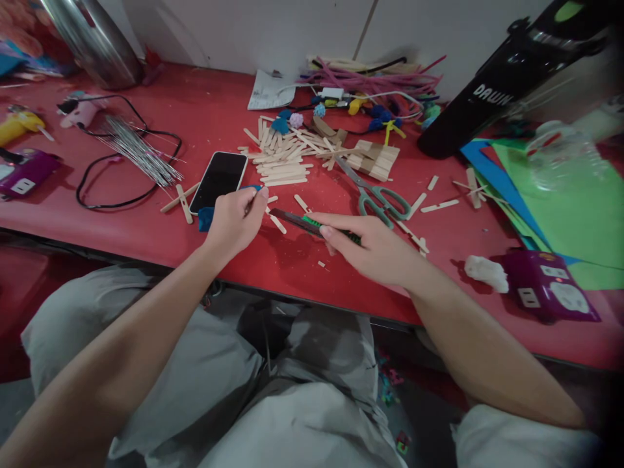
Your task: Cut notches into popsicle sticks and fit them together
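My right hand [363, 244] is closed around a box cutter [312, 226] with a green and black handle. Its dark blade points left, toward my left hand. My left hand [238, 218] is closed in a pinch above the table's front part; what lies between its fingers is mostly hidden. Blue material [207, 220] shows beside and behind that hand. A phone [220, 181] lies just beyond it. Between the hands, small cut pieces of wooden craft stick [277, 225] rest on the red table [292, 260]. Scissors [377, 195] with grey-green handles lie beyond my right hand.
A pile of craft sticks [283, 159] lies behind the hands, with pink pipe cleaners [375, 79] farther back. Metal wires [143, 153] and a black cable [90, 207] are at left. Coloured paper [560, 214], a black bottle [480, 97] and a purple power strip [550, 286] are at right.
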Tool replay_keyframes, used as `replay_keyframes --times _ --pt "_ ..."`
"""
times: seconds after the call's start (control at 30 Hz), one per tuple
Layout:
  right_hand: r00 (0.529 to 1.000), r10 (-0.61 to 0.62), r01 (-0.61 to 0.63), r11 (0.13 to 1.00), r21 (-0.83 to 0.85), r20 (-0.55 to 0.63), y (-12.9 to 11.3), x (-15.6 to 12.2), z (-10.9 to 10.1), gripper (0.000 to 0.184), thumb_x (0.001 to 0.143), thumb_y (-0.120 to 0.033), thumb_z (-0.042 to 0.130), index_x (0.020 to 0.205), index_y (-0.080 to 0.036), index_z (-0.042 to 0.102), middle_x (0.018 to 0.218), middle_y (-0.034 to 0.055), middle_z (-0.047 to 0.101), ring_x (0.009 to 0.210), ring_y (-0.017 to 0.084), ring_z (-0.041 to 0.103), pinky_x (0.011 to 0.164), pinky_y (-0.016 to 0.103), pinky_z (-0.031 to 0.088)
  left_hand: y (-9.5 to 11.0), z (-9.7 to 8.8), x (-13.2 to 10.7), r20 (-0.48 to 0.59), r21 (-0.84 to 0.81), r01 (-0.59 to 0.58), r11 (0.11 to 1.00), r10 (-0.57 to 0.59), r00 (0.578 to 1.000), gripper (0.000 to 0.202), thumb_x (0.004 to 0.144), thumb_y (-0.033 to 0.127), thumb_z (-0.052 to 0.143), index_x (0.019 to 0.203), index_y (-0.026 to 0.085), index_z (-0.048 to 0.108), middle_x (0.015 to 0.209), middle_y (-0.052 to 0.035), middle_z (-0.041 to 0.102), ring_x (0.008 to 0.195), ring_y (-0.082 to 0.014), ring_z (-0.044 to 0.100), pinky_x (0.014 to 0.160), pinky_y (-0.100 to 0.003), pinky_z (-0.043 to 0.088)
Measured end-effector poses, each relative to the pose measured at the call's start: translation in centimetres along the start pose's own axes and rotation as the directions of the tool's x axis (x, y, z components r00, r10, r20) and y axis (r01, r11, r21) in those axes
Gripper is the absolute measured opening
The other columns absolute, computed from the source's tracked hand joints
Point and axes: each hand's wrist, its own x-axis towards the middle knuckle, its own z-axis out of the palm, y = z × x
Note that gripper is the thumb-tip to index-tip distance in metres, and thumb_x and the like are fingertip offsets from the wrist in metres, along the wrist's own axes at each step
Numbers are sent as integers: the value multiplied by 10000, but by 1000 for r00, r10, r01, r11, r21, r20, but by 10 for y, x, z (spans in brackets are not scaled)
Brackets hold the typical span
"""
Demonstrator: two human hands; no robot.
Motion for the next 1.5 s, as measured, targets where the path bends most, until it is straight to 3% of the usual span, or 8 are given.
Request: replay_keyframes --times 0.17,0.37,0.63,0.93,1.13,1.3,1.5 --pt "993 -34 38 999 -37 113 -6 -3 -3 455 1004 -291 406 1441 -220 511 1170 36 737 890 166 725 849 307 575 -1 0 -1 5 7 -48 999 48 999 452 930 332 466 552 208 252 507 55 204 490 -93 255 515 -305 197" --pt "993 -52 54 998 -22 109 -11 -5 0 454 994 -221 402 1427 -166 527 1375 67 628 1231 223 629 1038 331 505 -2 0 -1 19 -15 -59 998 59 998 451 932 337 466 548 205 270 495 56 216 472 -87 264 506 -298 206" --pt "987 -81 83 996 -10 140 -10 -5 5 483 992 -205 387 1464 -153 471 1476 49 526 1353 181 512 1122 269 414 -4 0 -1 12 14 -62 998 61 998 459 931 344 463 553 207 241 493 57 212 470 -86 262 504 -302 192" --pt "989 -56 60 998 -26 134 -10 -7 6 505 976 -172 402 1477 -159 453 1392 86 610 1225 216 633 1015 320 509 -1 0 0 28 35 -32 999 31 999 445 924 322 455 555 212 234 492 51 227 478 -96 285 509 -308 195" --pt "991 -95 97 995 -16 90 -5 -9 12 494 978 -190 391 1462 -131 476 1380 98 621 1177 189 654 985 269 499 -1 -1 1 25 45 -41 998 40 999 450 918 318 463 552 213 223 498 52 210 481 -96 274 511 -313 189" --pt "996 -69 72 997 -40 60 -6 -8 7 490 976 -210 411 1458 -162 486 1016 55 765 767 151 698 749 256 542 -2 -1 2 13 42 -36 998 35 999 456 918 322 461 549 211 218 503 52 202 482 -92 262 510 -312 179" --pt "998 -60 61 997 -45 38 -6 -7 4 484 982 -230 407 1453 -170 499 882 41 756 646 141 633 674 247 520 0 -1 2 16 42 -32 999 31 999 453 909 298 473 553 211 206 500 54 191 483 -93 252 507 -310 175"
